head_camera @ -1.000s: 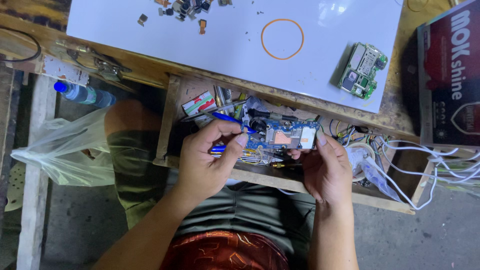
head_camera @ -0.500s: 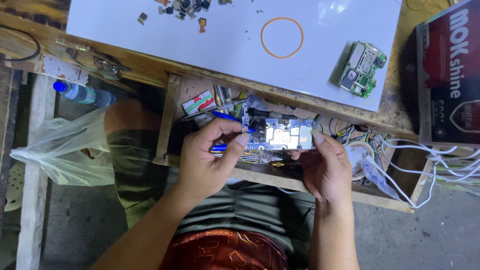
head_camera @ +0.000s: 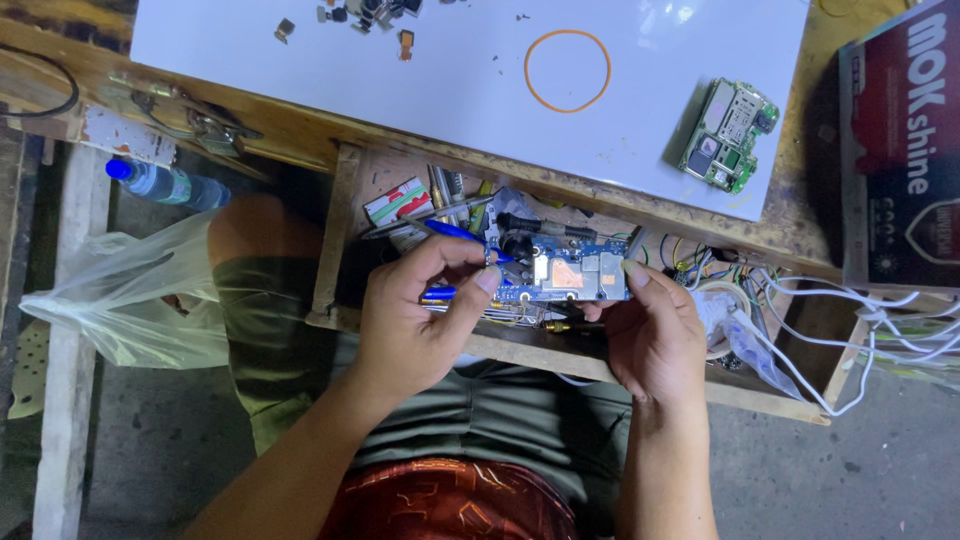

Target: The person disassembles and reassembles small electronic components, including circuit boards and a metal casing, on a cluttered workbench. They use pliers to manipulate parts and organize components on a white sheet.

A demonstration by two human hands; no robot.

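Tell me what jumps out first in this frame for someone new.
The blue circuit board at centre, pinched between the left hand and the right hand over an open drawer of tools and wires. Above it, on the white sheet, lie an orange rubber band and, to the right, a green circuit board.

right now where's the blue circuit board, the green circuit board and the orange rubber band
blue circuit board (head_camera: 572, 275), head view, on its copper-coloured middle patch
green circuit board (head_camera: 728, 135), head view, on its centre
orange rubber band (head_camera: 530, 88), head view, on its left edge
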